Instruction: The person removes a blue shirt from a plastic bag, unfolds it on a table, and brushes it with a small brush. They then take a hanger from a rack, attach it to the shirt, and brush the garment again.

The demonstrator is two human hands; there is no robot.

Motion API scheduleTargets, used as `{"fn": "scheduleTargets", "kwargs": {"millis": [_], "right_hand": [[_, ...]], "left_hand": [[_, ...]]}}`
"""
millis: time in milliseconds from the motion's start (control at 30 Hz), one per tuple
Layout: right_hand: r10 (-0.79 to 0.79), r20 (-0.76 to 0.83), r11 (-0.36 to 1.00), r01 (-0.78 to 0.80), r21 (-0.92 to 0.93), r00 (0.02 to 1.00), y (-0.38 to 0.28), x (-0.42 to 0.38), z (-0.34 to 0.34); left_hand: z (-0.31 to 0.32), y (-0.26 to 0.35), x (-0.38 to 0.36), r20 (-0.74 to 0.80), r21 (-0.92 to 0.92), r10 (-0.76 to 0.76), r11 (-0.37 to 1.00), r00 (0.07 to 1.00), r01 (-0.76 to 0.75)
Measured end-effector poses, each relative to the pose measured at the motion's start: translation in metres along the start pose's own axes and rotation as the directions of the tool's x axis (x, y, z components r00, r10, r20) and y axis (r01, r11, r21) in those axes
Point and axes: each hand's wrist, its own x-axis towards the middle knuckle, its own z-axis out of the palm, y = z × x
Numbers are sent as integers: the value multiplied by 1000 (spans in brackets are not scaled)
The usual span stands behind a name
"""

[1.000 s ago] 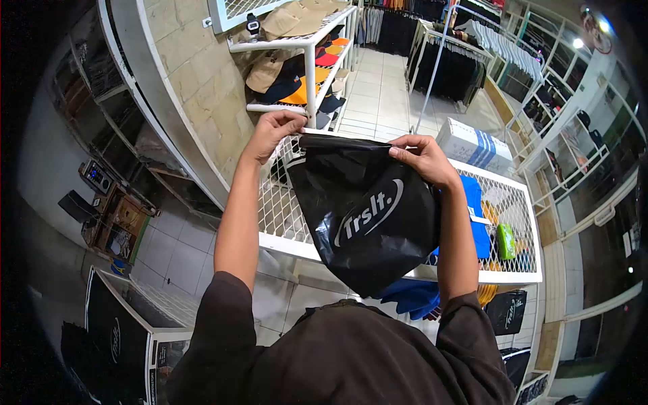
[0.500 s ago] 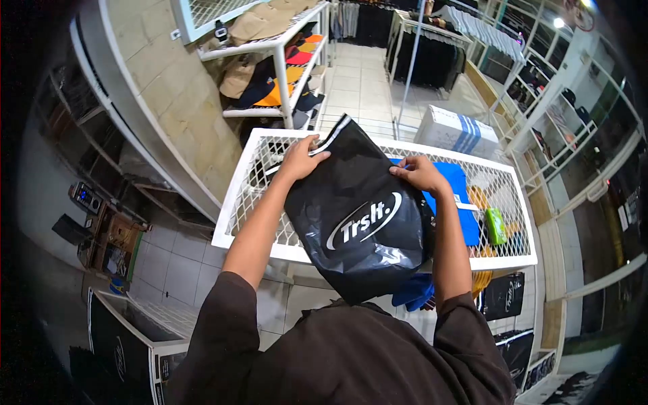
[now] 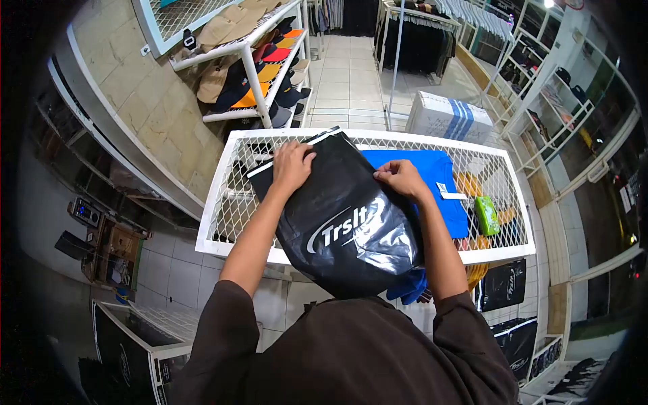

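Observation:
A black plastic mailer bag [image 3: 324,196] with a white "Trslt." print lies over the front of a white mesh-topped table [image 3: 219,229]. Its white-striped upper edge slants across the top left. My left hand [image 3: 292,167] is closed on that edge, fingers over the strip and thumb on the near side. At the bag's right side edge, my right hand [image 3: 399,179] pinches the plastic between thumb and fingers. Beside it lies a folded blue shirt [image 3: 442,169], partly behind my right hand, with a white tag [image 3: 451,193] on top. What the bag contains is hidden.
A green packet [image 3: 486,216] rests right of the shirt. Behind the table stands a white box with blue stripes [image 3: 449,121]. Shelves of caps [image 3: 253,88] are at the left, clothes racks [image 3: 418,40] farther back. Another black printed bag [image 3: 503,287] hangs below right.
The bag's upper end has come down flatter onto the table, and its white-striped edge shows more. Both hands shifted slightly left in view and still hold the bag. More of the blue shirt shows.

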Motion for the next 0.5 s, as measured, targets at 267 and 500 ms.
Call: {"fn": "scheduleTargets", "kwargs": {"millis": [267,500], "right_hand": [[6,-20,991,-4,137,1000,12,10,15],[92,-41,943,-73,326,995,28,12,13]], "left_hand": [[48,53,10,232,-127,11,992,973,19],[54,58,1,303,-15,-88,995,949,97]]}}
